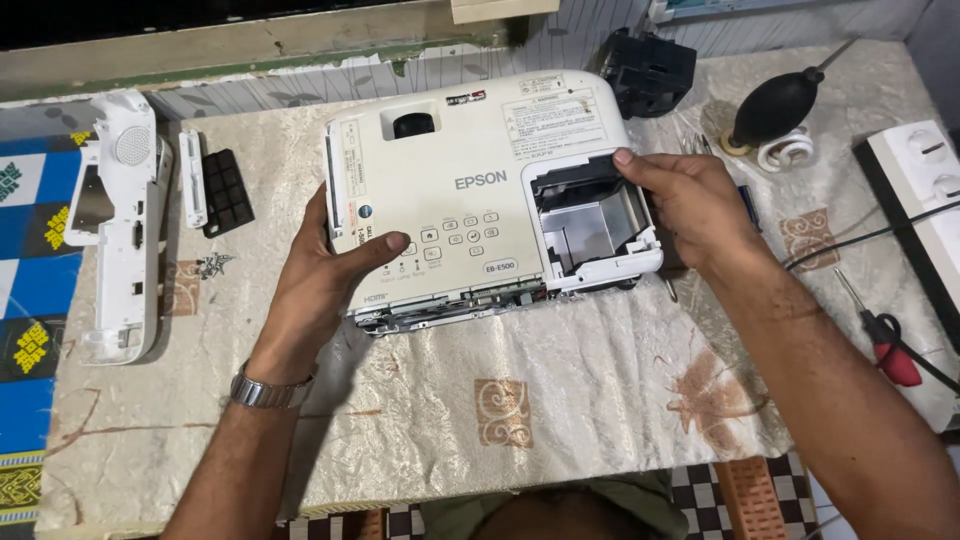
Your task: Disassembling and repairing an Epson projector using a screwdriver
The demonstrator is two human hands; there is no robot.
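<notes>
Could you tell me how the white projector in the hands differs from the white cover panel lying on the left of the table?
The projector is a broad, boxy body; the cover panel is long and narrow. The projector is gripped by the left hand and right hand; the panel lies untouched. The projector shows an open empty bay; the panel shows a round grille. Both are white plastic on the same patterned cloth.

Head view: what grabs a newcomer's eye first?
The white projector at table centre, held by both hands: the left hand on its left edge with the thumb on the button panel, the right hand at the open bay on its right side. Next, the detached white cover at far left and the black air blower at upper right.
</notes>
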